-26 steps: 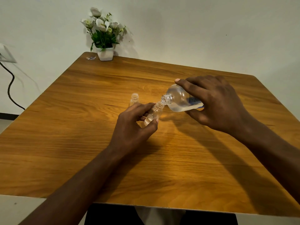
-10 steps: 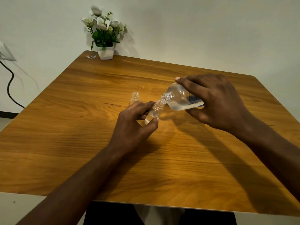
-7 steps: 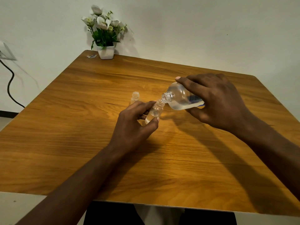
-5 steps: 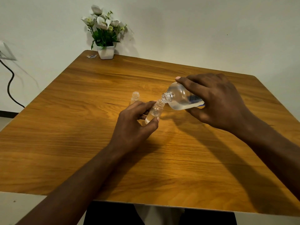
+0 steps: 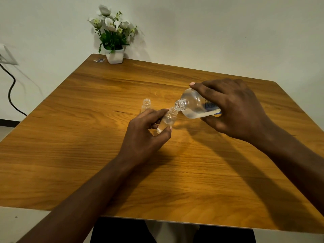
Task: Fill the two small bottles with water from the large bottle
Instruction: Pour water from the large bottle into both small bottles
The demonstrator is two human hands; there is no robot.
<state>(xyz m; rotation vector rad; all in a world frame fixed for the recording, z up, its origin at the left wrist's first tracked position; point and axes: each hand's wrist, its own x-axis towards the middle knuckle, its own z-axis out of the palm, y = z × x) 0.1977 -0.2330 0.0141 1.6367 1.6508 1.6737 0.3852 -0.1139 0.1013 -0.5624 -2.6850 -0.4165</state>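
Large bottle (image 5: 192, 106) sideways in right hand (image 5: 233, 109), mouth leftward, left hand (image 5: 142, 135) pinching small bottle (image 5: 167, 119)

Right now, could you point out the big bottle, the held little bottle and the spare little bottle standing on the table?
big bottle (image 5: 193, 106): head view, on its clear shoulder.
held little bottle (image 5: 168, 118): head view, on its clear body.
spare little bottle (image 5: 147, 104): head view, on its threaded neck.

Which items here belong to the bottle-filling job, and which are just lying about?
In the job: large bottle, tilted in the right hand; small bottle held by the left hand; second small bottle, standing uncapped.
Lying about: potted flowers; scrap beside them; wall cable.
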